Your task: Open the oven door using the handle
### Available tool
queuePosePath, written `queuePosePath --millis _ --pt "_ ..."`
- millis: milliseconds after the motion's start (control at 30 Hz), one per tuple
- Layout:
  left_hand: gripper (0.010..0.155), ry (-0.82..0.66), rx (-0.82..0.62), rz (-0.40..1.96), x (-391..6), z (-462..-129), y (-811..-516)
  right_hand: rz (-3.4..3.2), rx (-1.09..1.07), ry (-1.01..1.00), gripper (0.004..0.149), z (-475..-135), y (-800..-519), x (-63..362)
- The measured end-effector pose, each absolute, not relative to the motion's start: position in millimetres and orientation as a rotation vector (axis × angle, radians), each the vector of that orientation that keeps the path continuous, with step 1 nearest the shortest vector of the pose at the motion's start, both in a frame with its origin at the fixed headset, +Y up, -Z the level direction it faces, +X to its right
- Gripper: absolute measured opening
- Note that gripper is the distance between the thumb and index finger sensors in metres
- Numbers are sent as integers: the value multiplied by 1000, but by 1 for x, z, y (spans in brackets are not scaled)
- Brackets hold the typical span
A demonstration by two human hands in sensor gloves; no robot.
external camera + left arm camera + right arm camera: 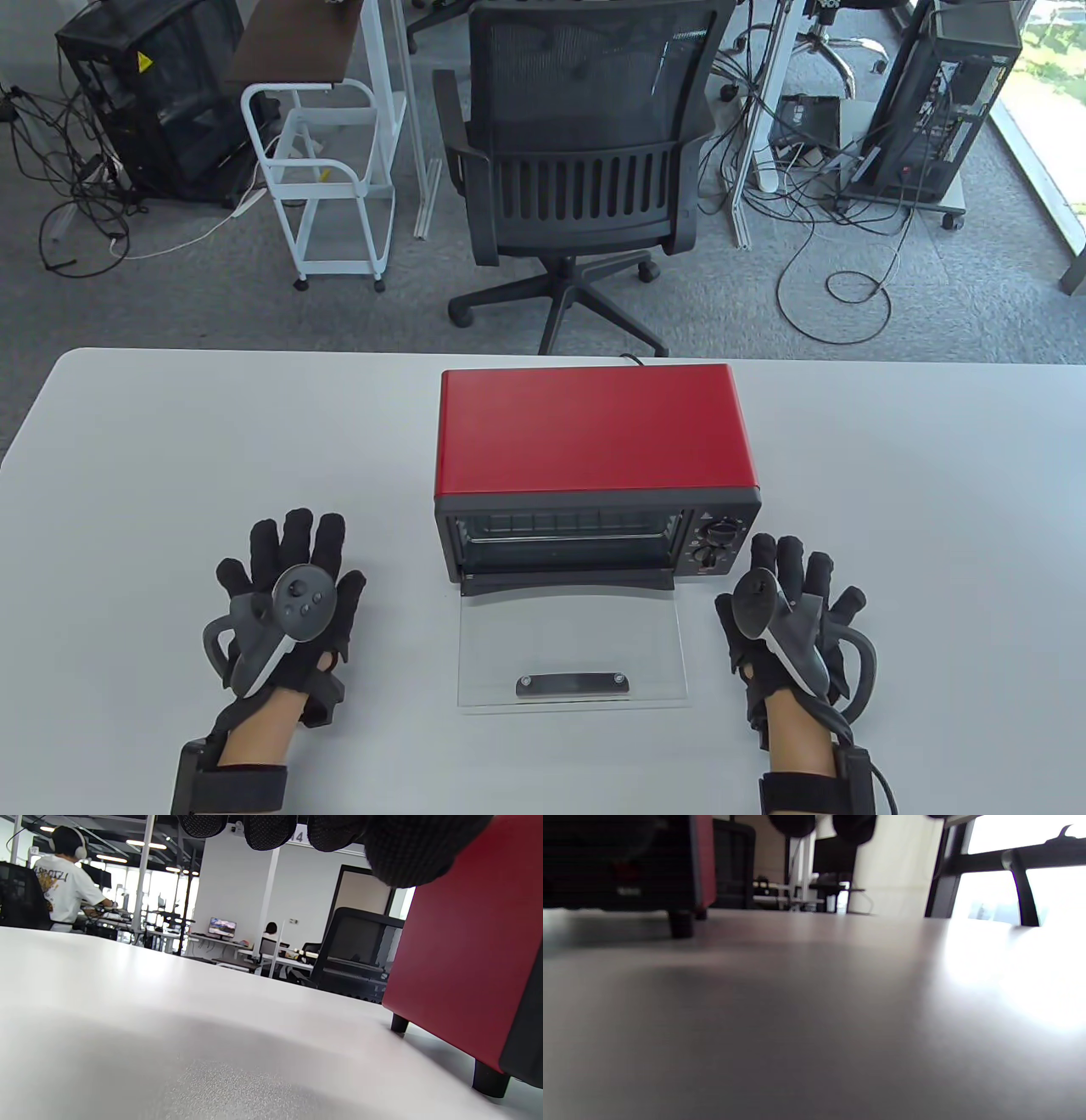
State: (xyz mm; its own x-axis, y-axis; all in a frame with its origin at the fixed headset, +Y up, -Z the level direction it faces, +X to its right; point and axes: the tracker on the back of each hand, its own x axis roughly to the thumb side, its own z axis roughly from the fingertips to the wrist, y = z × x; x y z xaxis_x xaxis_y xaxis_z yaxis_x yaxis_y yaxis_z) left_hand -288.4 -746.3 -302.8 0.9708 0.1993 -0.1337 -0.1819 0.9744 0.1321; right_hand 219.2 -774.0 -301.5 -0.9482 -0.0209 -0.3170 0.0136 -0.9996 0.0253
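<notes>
Both gloved hands are laid flat on the white table [170, 441], nearest the camera: the left hand [284, 607] to the left of the oven [594, 467], the right hand [789, 615] to its right. On each, the fingers are spread and nothing is gripped; the palms appear to be rested on the tabletop, apart from the oven.

At the middle of the table the red oven is seen with its glass door [573, 649] swung fully down, lying flat toward the person. The dark handle [573, 685] is found at the door's near edge, untouched. The cavity is exposed, with a wire rack visible inside.

By the look of it, the task is judged complete: the door is open and has been let go (nothing seems left except, perhaps, withdrawal of the hands).

Counted: one oven, one door, one handle, two knobs [721, 545] on the front panel, two hands, each with one tracker strapped on. Beyond the table, one black office chair [577, 170] is seen. In the wrist views only fingertips, bare tabletop and the oven's red side and feet are shown.
</notes>
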Motion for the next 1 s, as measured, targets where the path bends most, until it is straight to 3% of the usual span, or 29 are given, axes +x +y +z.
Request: queuePosePath --millis 1000 --pt "71 146 72 189 -287 -305 -747 -3095 522 -96 69 -300 -773 219"
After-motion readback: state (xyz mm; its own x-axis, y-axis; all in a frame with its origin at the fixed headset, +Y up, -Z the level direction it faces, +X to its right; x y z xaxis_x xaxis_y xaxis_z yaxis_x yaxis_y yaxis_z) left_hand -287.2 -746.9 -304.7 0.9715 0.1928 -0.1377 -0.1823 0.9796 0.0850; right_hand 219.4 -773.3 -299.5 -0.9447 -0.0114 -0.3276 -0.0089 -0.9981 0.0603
